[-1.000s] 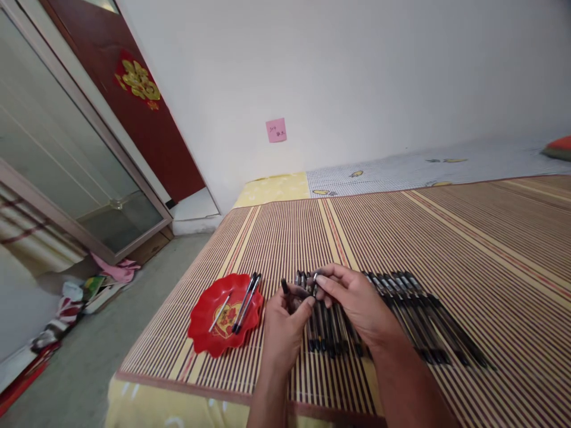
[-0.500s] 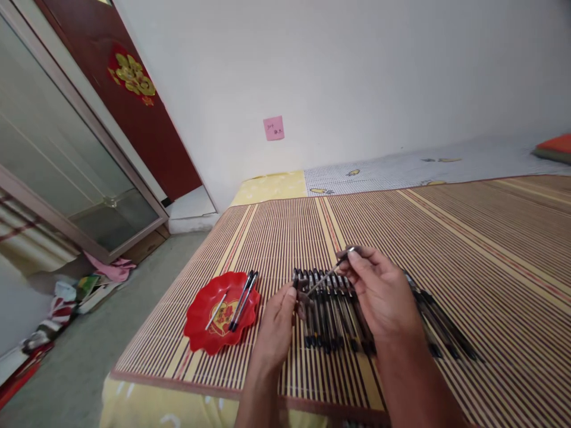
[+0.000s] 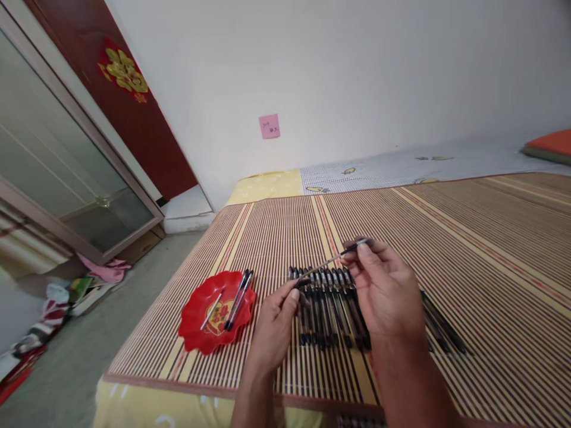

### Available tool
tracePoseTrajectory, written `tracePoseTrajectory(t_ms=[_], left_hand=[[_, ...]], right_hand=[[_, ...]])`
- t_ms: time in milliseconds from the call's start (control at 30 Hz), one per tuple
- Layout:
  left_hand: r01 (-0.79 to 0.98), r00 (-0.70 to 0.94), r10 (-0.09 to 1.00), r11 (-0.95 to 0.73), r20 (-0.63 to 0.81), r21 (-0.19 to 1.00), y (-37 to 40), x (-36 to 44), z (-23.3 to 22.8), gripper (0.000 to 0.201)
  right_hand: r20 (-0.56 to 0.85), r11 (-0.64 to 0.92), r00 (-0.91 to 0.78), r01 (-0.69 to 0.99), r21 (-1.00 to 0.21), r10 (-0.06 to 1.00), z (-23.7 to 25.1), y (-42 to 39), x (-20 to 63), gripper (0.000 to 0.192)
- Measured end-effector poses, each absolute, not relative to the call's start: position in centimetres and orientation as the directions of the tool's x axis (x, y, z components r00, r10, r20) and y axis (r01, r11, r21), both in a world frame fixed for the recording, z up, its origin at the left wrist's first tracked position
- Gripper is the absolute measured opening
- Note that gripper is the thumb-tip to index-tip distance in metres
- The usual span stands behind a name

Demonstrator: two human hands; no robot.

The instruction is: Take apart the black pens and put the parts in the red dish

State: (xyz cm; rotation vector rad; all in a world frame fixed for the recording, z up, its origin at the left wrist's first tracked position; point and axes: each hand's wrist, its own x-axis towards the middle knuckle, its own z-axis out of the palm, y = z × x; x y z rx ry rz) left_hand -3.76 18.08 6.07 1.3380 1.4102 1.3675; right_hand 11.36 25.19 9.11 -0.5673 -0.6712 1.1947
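My right hand pinches the dark upper end of a slim pen, which slants down toward my left hand. The thumb and fingers of my left hand are closed round the pen's dark lower end. Below and behind it, a row of black-capped pens lies side by side on the striped mat, partly covered by both hands. More dark pens lie to the right of my right wrist.
On the left, a red scalloped plate holds two black-and-clear pens and a thin white stick. A pink note is stuck on the wall behind the bed. A glass-panelled door stands at far left.
The pen is now raised to a flatter slant, with my right hand slightly higher and to the right. My left fingers have closed in on its lower end. The view has shifted slightly.
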Motion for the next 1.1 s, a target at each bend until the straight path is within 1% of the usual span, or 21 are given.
tracePoseTrajectory(t_ms=[233,433,533,633,700,767,933,1100], left_hand=[[0.162,-0.163,0.974,-0.128,0.155,0.978,18.1,-4.0,5.7,0.036],[0.181,-0.141,0.967,-0.184,0.211,0.966,17.9,-4.2,6.0,0.032],[0.236,-0.146,0.959,-0.206,0.245,0.95,17.8,-4.1,6.3,0.029],[0.31,-0.145,0.949,-0.225,0.28,0.924,17.7,-4.0,6.6,0.027],[0.343,-0.138,0.944,-0.238,0.299,0.909,17.6,-4.0,6.8,0.027],[0.351,-0.133,0.944,-0.239,0.301,0.905,17.5,-3.9,6.9,0.026],[0.285,-0.115,0.97,-0.175,0.215,0.942,17.2,-3.5,7.4,0.024],[0.076,-0.075,0.99,-0.115,0.121,0.99,16.9,-2.9,7.7,0.021]], right_hand=[[0.168,0.262,0.207,-0.626,-0.735,0.964,9.3,25.2,11.4,0.018],[0.199,0.29,0.216,-0.591,-0.753,0.956,9.1,25.4,11.6,0.018],[0.216,0.299,0.212,-0.559,-0.773,0.953,8.9,25.3,11.7,0.016],[0.257,0.324,0.202,-0.49,-0.809,0.945,9.0,25.1,11.9,0.016],[0.294,0.34,0.172,-0.45,-0.826,0.94,9.1,25.0,12.0,0.015],[0.317,0.339,0.125,-0.444,-0.829,0.94,9.1,24.8,12.0,0.013],[0.306,0.269,-0.001,-0.47,-0.84,0.952,8.9,24.8,11.8,0.011],[0.282,0.182,-0.164,-0.45,-0.874,0.945,8.6,24.9,11.4,0.015]])
